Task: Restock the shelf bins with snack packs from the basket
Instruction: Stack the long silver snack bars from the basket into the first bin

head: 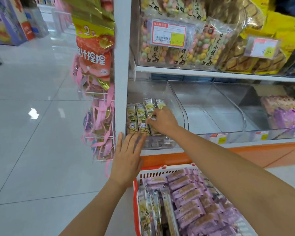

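A red and white basket (153,172) stands on the floor at the bottom, filled with several purple snack packs (189,195) and a few long yellow packs (145,212). In the leftmost clear shelf bin (175,106), several yellow snack packs (136,118) lie side by side. My right hand (162,121) reaches into this bin and pinches one yellow pack in the row. My left hand (128,159) is flat with straight fingers, its fingertips against the bin's front wall.
Two clear bins (211,108) to the right show no packs; a further bin holds purple and pink packs (286,114). The shelf above carries bagged snacks with price tags (169,34). A wire rack of hanging bags (97,116) sits left of the white shelf post (121,65).
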